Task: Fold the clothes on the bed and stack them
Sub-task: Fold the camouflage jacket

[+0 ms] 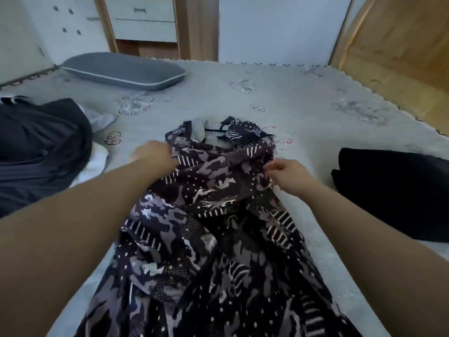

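Head view looks down over a bed covered with a pale grey quilted bedspread with faint flower prints (291, 98). Along the middle of it, running from the near edge away from the person, lies a crumpled dark purple-and-grey camouflage-patterned garment with white dots and stripes (213, 229), bunched into loose folds and not yet flat. The left hand (155, 154) reaches to the garment's far left edge; its fingers are curled into the cloth and appear to grip it, though motion blur hides the exact hold. The right hand (289, 177) is at the garment's right edge, its fingers (273, 170) bent narrow and pinching a fold of the fabric. Both bare forearms stretch in from the lower corners.

To the left on the bed sits a heap of dark navy clothing (41, 152), with a bit of light grey cloth (100, 119) and white cloth showing at its edge. To the right, well apart from the patterned garment, lies a folded black garment (398, 190). At the far left of the bed rests a flat grey pillow with a white piping line (124, 70). Beyond the bed stands a wooden unit with white drawers (143, 19)
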